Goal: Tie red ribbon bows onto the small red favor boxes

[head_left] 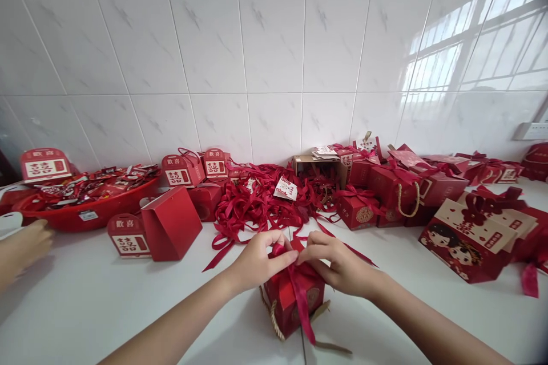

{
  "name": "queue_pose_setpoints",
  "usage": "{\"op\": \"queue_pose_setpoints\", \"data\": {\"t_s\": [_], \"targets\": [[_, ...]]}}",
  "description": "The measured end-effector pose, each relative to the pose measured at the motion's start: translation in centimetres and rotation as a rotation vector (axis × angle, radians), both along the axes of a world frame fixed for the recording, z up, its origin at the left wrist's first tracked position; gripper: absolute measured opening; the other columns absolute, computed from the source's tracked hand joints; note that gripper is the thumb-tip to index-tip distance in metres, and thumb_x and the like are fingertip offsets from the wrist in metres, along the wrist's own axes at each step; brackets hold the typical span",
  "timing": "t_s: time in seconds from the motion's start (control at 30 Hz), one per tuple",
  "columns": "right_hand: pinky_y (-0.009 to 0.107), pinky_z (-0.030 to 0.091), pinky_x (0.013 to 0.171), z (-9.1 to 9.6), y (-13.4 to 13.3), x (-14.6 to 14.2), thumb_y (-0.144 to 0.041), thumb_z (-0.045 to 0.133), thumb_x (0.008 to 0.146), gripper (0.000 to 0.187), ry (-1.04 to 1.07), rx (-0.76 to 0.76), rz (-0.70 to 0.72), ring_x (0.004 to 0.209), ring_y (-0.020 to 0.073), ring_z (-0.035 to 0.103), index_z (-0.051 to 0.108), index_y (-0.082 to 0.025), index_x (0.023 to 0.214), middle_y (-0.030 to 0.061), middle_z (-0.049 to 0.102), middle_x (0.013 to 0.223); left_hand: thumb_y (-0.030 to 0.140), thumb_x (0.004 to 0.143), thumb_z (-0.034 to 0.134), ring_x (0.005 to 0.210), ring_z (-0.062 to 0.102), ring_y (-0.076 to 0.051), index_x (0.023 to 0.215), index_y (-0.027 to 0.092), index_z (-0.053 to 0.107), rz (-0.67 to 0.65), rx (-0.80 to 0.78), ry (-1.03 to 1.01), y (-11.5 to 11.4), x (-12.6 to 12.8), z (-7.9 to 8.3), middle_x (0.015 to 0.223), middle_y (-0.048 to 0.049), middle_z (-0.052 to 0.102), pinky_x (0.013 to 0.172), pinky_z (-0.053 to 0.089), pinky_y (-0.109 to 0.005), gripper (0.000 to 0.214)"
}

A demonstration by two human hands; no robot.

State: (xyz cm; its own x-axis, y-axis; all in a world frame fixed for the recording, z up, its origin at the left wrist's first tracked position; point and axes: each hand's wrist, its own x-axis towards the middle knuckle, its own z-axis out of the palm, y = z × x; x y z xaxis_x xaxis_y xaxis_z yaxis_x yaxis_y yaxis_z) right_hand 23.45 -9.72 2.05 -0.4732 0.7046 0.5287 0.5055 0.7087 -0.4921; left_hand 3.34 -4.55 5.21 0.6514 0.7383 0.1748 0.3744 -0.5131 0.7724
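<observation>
A small red gift box (286,302) with a rope handle stands on the white counter (85,302) in front of me. A red ribbon (302,305) runs over its top and hangs down its front. My left hand (259,259) pinches the ribbon at the box's top from the left. From the right, my right hand (338,262) pinches the same ribbon, the fingertips of both hands meeting above the box.
A heap of loose red ribbons (257,205) lies behind the box. Open red boxes (171,225) sit to the left beside a red tray of sweets (85,197). Finished boxes (385,188) and a printed bag (468,242) fill the right. Another person's hand (21,248) rests at the far left.
</observation>
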Motion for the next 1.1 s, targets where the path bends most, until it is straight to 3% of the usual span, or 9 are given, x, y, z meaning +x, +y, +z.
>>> {"op": "queue_pose_setpoints", "data": {"t_s": [0.13, 0.27, 0.53, 0.8, 0.93, 1.1], "targets": [[0.028, 0.043, 0.068, -0.1, 0.2, -0.1, -0.013, 0.054, 0.083, 0.012, 0.209, -0.110, -0.079, 0.075, 0.0144, 0.049, 0.050, -0.021, 0.091, 0.0016, 0.056, 0.085, 0.037, 0.075, 0.064, 0.073, 0.057, -0.017, 0.063, 0.020, 0.047, 0.087, -0.043, -0.156, -0.1, 0.7, -1.4, 0.075, -0.0010, 0.064, 0.071, 0.043, -0.027, 0.028], [0.028, 0.041, 0.066, -0.4, 0.6, -0.4, -0.019, 0.058, 0.082, 0.014, 0.349, -0.207, -0.124, 0.070, 0.0137, 0.050, 0.047, -0.021, 0.091, -0.0014, 0.054, 0.076, 0.036, 0.075, 0.064, 0.075, 0.058, -0.018, 0.060, 0.020, 0.042, 0.096, -0.081, -0.177, 0.0, 0.9, -2.1, 0.077, -0.0014, 0.065, 0.072, 0.044, -0.028, 0.031], [0.025, 0.033, 0.058, -1.5, 1.2, -0.1, -0.035, 0.067, 0.077, 0.030, 0.614, -0.371, -0.207, 0.058, 0.0110, 0.044, 0.041, -0.022, 0.084, -0.0068, 0.049, 0.061, 0.037, 0.073, 0.066, 0.098, 0.060, -0.026, 0.054, 0.020, 0.043, 0.109, -0.111, -0.102, -0.3, 1.1, -2.2, 0.070, -0.0022, 0.065, 0.088, 0.042, -0.034, 0.034], [0.028, 0.038, 0.060, -0.6, 0.5, 0.8, -0.038, 0.067, 0.076, 0.028, 0.514, -0.339, -0.277, 0.060, 0.0126, 0.050, 0.054, -0.019, 0.093, -0.0034, 0.056, 0.064, 0.035, 0.065, 0.074, 0.095, 0.062, -0.026, 0.067, 0.018, 0.062, 0.072, -0.201, -0.119, -0.5, 0.5, -1.5, 0.092, -0.0057, 0.070, 0.084, 0.045, -0.036, 0.021], [0.029, 0.044, 0.063, -0.4, 0.1, 1.5, -0.040, 0.069, 0.075, 0.035, 0.416, -0.412, -0.236, 0.064, 0.0140, 0.055, 0.061, -0.017, 0.101, -0.0006, 0.062, 0.068, 0.036, 0.068, 0.071, 0.094, 0.061, -0.024, 0.076, 0.018, 0.065, 0.044, -0.267, -0.171, -0.7, 0.1, -1.1, 0.093, -0.0055, 0.069, 0.082, 0.045, -0.034, 0.021], [0.027, 0.045, 0.061, -0.4, 0.2, 1.1, -0.040, 0.066, 0.078, 0.024, 0.360, -0.421, -0.298, 0.067, 0.0148, 0.058, 0.067, -0.016, 0.076, 0.0037, 0.068, 0.075, 0.039, 0.073, 0.066, 0.087, 0.060, -0.022, 0.071, 0.017, 0.063, 0.129, -0.260, -0.217, -1.1, 0.7, -1.3, 0.088, -0.0053, 0.068, 0.081, 0.043, -0.034, 0.022]]}}
